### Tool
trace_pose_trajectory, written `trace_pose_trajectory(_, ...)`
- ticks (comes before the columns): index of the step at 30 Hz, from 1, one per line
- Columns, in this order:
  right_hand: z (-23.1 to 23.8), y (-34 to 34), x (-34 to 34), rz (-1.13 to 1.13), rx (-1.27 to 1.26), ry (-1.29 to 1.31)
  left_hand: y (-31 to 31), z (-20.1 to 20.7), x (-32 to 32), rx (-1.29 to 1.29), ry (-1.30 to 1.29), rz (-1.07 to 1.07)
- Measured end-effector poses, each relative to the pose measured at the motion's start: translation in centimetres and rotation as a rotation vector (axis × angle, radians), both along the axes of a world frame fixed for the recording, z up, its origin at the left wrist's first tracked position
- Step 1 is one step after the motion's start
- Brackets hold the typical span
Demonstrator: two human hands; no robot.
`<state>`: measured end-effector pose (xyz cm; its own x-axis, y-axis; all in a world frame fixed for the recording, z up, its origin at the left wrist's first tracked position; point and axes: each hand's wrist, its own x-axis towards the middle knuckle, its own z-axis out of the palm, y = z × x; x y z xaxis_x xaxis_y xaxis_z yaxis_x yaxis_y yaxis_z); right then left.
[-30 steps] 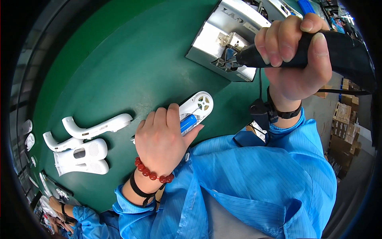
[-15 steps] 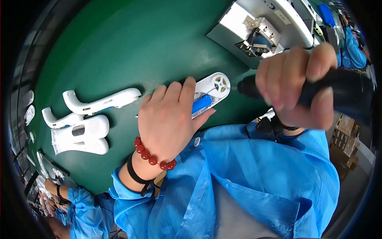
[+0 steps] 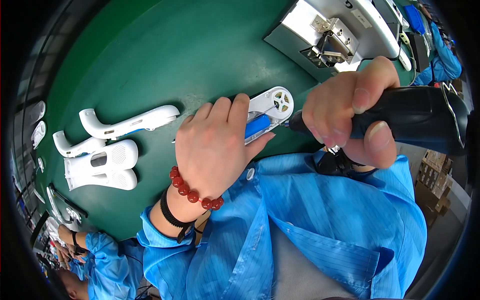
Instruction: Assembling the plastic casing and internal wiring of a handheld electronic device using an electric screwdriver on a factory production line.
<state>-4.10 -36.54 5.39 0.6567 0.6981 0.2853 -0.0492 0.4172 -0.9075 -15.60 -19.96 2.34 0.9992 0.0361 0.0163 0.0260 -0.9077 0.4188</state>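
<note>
My left hand is wrapped over a white plastic housing, fingers on its far side and thumb on its near side. Inside the housing sit a blue cylinder, which looks like a battery, and a round spoked part at the uncovered end. The palm hides the rest of it. My right hand grips a black electric screwdriver, fingers and thumb closed round its body. Its nose points left, with the tip close beside the housing's right end; whether they touch I cannot tell.
White curved handle shells and flat white covers lie on the green table at the left. A metal fixture stands at the far right. Another person's blue sleeve shows at the lower left.
My right hand has brought the screwdriver leftward and slightly down, closer to the housing's end. My left hand keeps its hold, and the view has shifted slightly.
</note>
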Motion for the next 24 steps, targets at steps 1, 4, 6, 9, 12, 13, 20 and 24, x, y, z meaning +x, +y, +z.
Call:
trace_pose_trajectory(1, 0.0, 0.0, 0.0, -0.012, -0.019, 0.008, 0.0, 0.1, 0.0, 0.003, 0.006, -0.001)
trace_pose_trajectory(4, -0.2, 0.1, -0.1, -0.032, -0.039, 0.024, -0.1, 0.0, -0.1, 0.009, 0.02, 0.0)
trace_pose_trajectory(6, -0.4, 0.3, -0.1, -0.043, -0.043, 0.03, -0.1, -0.1, 0.0, 0.008, 0.027, -0.002)
trace_pose_trajectory(9, -0.5, 0.5, 0.0, -0.051, -0.049, 0.037, -0.1, -0.2, 0.1, 0.022, 0.033, -0.01)
trace_pose_trajectory(12, -0.3, 0.5, 0.0, -0.039, -0.055, 0.026, -0.2, 0.0, 0.0, 0.021, 0.012, -0.012)
trace_pose_trajectory(13, -0.3, 0.5, 0.1, -0.035, -0.054, 0.021, -0.2, 0.0, 0.0, 0.02, 0.015, -0.013)
trace_pose_trajectory(20, -0.4, 0.9, 0.1, -0.039, -0.039, 0.02, -0.1, -0.6, -0.1, 0.039, -0.05, -0.006)
trace_pose_trajectory(24, -1.2, 0.6, -0.1, 0.014, 0.008, -0.04, -0.1, -0.5, 0.0, 0.032, -0.048, -0.013)
